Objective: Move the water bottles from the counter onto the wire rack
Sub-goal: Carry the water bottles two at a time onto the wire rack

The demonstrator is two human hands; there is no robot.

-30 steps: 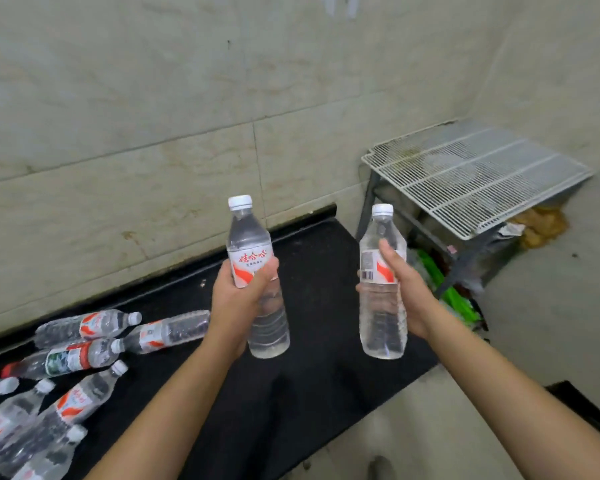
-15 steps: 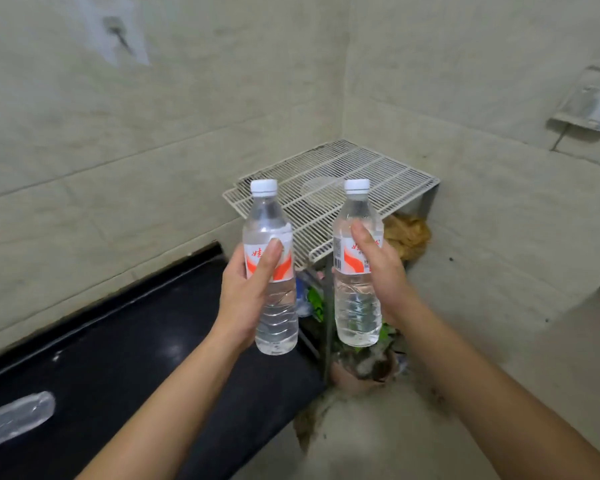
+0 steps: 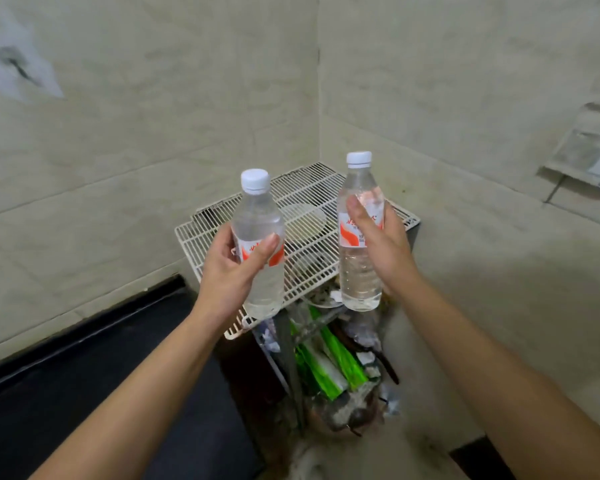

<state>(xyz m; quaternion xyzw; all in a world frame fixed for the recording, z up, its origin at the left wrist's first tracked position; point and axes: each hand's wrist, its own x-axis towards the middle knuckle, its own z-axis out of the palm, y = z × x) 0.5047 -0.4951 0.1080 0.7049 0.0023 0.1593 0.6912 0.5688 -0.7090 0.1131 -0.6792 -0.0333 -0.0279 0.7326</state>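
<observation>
My left hand grips a clear water bottle with a white cap and a red-and-white label, held upright over the front left part of the white wire rack. My right hand holds a second, like bottle upright, a little higher, over the rack's right front edge. The rack sits in the corner of the tiled walls, its top bare of bottles. The black counter lies at lower left; no bottles on it are in view.
Under the rack is clutter: green packets, a round dish and scraps. A paper holder hangs on the right wall. A dark edge shows at bottom right on the pale floor.
My view has swung right and closer to the rack. Both hands have carried their bottles forward over it; the right bottle now sits higher than the left. The bottles lying on the counter have left view.
</observation>
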